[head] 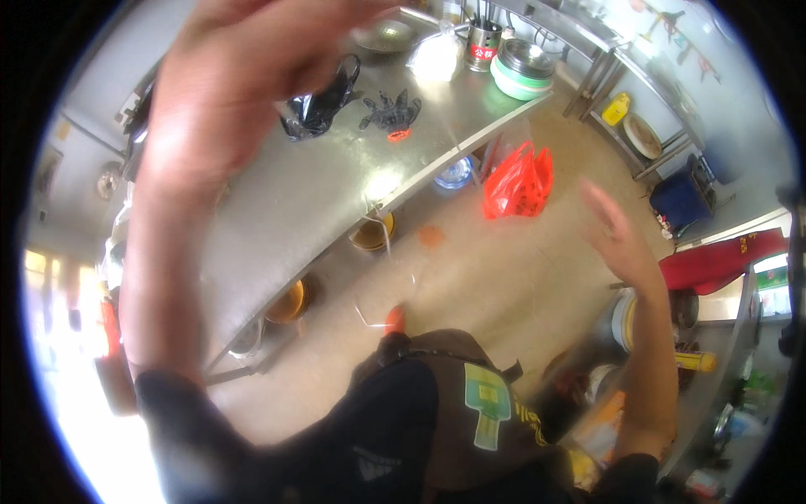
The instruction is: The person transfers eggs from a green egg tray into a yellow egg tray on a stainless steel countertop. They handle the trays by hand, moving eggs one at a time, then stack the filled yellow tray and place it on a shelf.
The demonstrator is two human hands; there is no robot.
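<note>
My left hand (233,82) is raised close to the camera, large and blurred, above the steel table (277,183). The top edge cuts off part of its fingers, so whether it grips anything is not visible. Beyond it on the tabletop lie a black plastic bag (321,104) and a dark grey work glove (391,114) with an orange cuff. My right hand (607,233) is held out over the floor on the right, blurred, its fingers stretched out and nothing seen in it. Nearest to it is a red plastic bag (520,183) beside the table.
At the table's far end stand a metal utensil holder (483,47), stacked bowls and green basins (522,72), a white plastic bag (439,55) and a wok-like metal pan (385,34). A dark blue bin (683,192) and a red cloth (721,261) are at right.
</note>
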